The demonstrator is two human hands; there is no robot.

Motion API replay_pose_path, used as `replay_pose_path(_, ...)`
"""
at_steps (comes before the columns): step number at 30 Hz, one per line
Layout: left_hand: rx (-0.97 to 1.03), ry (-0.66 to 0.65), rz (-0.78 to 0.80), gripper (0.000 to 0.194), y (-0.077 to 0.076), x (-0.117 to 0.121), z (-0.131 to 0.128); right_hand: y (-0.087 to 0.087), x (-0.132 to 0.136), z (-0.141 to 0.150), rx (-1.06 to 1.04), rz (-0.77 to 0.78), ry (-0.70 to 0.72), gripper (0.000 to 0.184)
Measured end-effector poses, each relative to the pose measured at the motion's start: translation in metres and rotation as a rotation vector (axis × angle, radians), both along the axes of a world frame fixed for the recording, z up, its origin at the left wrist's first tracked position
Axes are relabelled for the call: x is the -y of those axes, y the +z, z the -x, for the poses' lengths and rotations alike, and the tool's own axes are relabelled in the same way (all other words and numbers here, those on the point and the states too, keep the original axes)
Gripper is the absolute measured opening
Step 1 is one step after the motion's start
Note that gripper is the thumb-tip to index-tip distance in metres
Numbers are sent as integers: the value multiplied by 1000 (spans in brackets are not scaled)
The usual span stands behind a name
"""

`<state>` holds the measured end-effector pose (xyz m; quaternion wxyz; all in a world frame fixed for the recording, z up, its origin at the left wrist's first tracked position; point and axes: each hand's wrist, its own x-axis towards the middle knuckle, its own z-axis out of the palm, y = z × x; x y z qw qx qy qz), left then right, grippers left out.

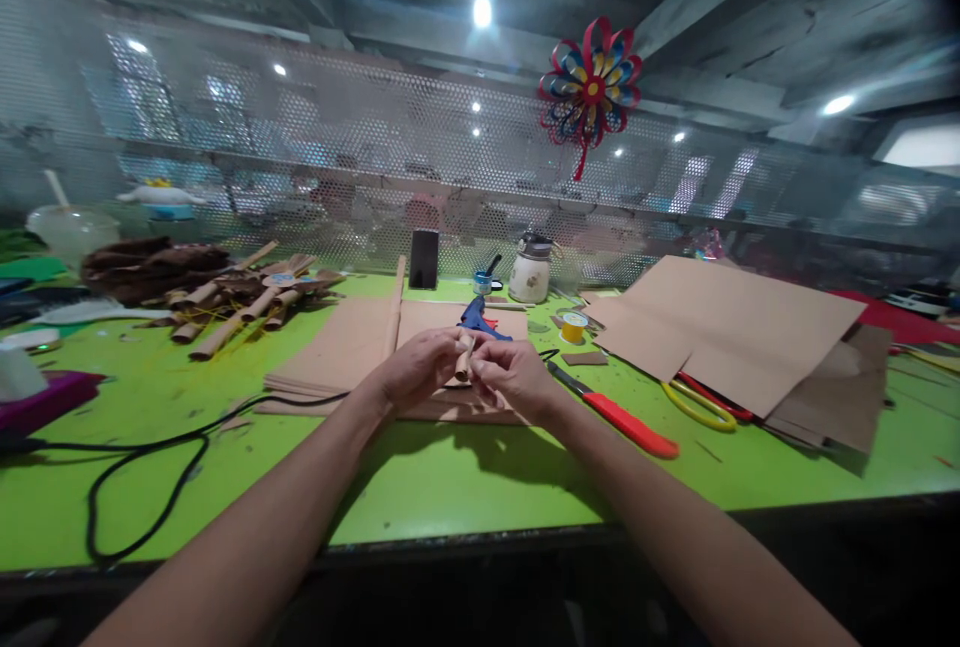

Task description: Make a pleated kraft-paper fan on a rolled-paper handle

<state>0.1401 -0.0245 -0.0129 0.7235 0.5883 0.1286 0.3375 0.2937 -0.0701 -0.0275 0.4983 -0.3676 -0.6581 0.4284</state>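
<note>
Over a stack of brown kraft paper (319, 357), both hands meet at a small rolled paper tube (462, 367). My left hand (420, 367) grips the tube between thumb and fingers. My right hand (517, 377) is closed at the tube's right side, with thumb and fingertips pinching its edge. Just behind the hands lies a blue glue gun (484, 317), partly hidden by them. A longer paper roll (395, 312) rests on the stack to the left. To the right of my right hand is a knife with a red handle (630, 425).
Brown paper sheets (727, 317) lie at right over yellow-handled scissors (697, 407). A yellow spool (574, 327), a jar-like bottle (529, 272) and a phone (424, 259) stand behind. Bundled paper rolls (255, 307) lie left; a black cable (202, 437) loops across the green table.
</note>
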Motion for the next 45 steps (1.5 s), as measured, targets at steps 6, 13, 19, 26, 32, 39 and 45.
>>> replay_pose_path(6,8,-41,1,17,2,2,1,5,5,-5,-121,110,96,24)
replay_pose_path(13,19,-79,12,10,5,7,1,7,6,-10,-227,179,217,22)
replay_pose_path(19,2,-62,-2,12,7,7,1,10,7,-11,-65,27,145,18)
replay_pose_path(26,-59,3,-32,10,6,8,-2,13,9,-12,403,-427,-105,14)
replay_pose_path(32,-104,52,-53,21,2,4,-1,12,6,-11,637,-613,-176,20)
replay_pose_path(39,-125,100,-32,21,-2,-1,0,9,3,-12,793,-702,-148,20)
replay_pose_path(45,-120,97,-15,22,0,0,1,7,0,-14,804,-684,-128,20)
